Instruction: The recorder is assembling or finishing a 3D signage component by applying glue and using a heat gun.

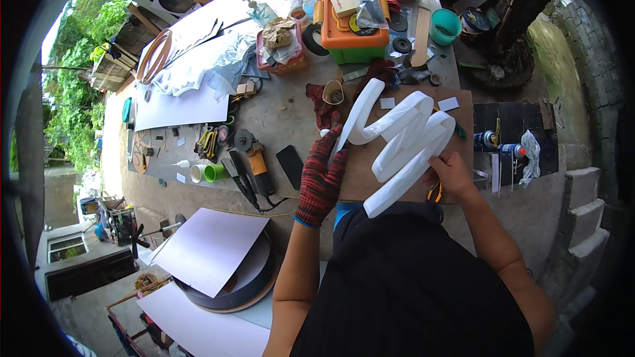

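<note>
At the centre of the frame, a large white zigzag letter form (403,142) is held over a brown board (370,172) laid on the grey workbench (284,116). The board's near edge lies just in front of the person's dark-clad torso, so little bare room is left below the form; a strip of bare board is seen under the form's left end. Toward the left of the frame, the bench is crowded with an angle grinder (254,158), a flat black phone-like slab (290,165) and a green cup (215,172), and an orange-lidded box (354,23) is set near the far edge at the top.

The left hand (323,172), covered by a red-and-black knit glove, is laid flat with fingers stretched out against the left limb of the form. The bare right hand (451,172) is curled around the form's lower right limb, with the thumb pressed on its face. Orange-handled pliers (434,192) are partly hidden beneath that hand, just beside the board's right edge.
</note>
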Demonstrator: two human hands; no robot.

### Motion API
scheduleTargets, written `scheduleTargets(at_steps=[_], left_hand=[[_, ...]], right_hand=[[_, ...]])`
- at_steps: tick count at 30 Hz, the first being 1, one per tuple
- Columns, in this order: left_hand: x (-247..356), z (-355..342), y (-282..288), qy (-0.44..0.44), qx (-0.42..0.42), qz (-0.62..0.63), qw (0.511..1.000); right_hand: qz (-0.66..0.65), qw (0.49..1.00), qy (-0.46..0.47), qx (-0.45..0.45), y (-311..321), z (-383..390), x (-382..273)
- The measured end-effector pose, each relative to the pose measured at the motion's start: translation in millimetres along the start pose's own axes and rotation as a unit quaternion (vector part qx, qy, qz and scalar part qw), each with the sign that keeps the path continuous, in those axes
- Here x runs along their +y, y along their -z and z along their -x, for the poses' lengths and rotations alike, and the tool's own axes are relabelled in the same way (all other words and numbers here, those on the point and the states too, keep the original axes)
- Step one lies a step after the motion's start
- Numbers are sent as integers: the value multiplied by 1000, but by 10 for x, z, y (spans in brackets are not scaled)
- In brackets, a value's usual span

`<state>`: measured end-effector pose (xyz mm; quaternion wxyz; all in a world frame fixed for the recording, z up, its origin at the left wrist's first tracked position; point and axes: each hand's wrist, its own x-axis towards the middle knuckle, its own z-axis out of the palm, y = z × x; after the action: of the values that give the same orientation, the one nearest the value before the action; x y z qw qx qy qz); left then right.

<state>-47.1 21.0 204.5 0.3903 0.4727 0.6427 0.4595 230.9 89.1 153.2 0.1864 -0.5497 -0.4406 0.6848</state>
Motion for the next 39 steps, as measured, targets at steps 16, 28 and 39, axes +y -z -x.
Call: scheduleTargets(at_steps=[16,28,39], left_hand=[[40,5,-24,-10,11,-12,1000],[173,29,-74,42,8,27,999],[127,5,55,11,14,-53,998]], right_hand=[[-2,1000,-1,1,18,-25,-24],[19,1000,1,-15,8,63,-207],[11,1000,-11,-21,7,47,-166]])
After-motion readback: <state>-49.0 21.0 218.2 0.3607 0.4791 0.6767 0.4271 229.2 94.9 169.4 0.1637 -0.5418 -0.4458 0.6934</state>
